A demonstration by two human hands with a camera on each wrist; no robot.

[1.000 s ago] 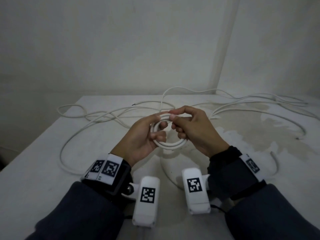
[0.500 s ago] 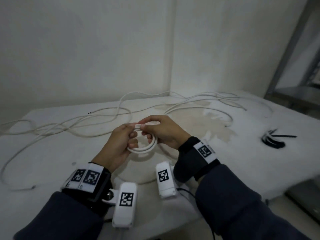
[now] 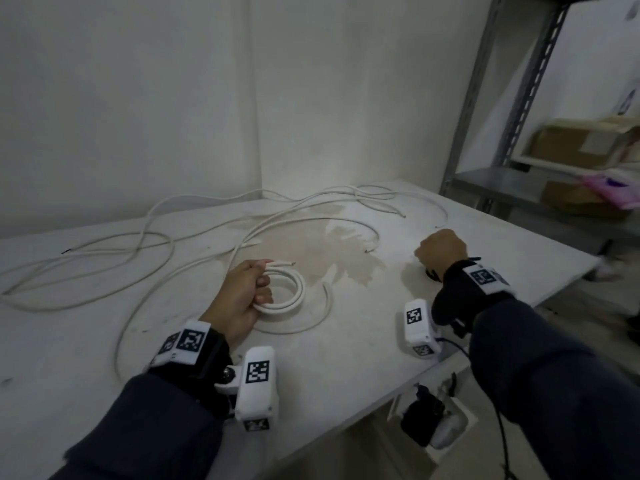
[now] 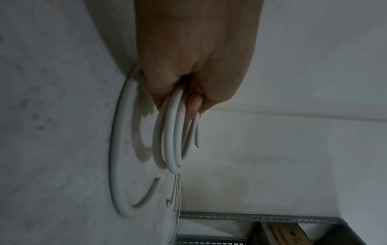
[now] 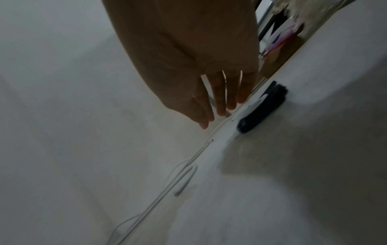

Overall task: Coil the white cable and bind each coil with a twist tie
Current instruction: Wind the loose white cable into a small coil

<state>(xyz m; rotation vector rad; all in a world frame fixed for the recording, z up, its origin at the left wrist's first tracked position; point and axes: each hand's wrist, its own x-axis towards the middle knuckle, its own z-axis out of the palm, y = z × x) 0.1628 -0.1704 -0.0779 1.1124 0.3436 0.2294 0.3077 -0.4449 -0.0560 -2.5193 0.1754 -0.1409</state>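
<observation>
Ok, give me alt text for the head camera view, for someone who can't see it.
The left hand holds a small coil of white cable just above a white table, while the right hand reaches right toward black twist ties, mostly hidden behind the wrist. More loose white cables sprawl across the table toward the wall.

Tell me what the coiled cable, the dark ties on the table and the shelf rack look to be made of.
Coiled cable: smooth matte white plastic sheath, likely over metal; a dark core tip shows at the cut end.
Dark ties: black, thin and matte, probably plastic-coated wire; too blurred to be sure.
Shelf rack: grey metal angle, dull finish, judging by its punched slots.
</observation>
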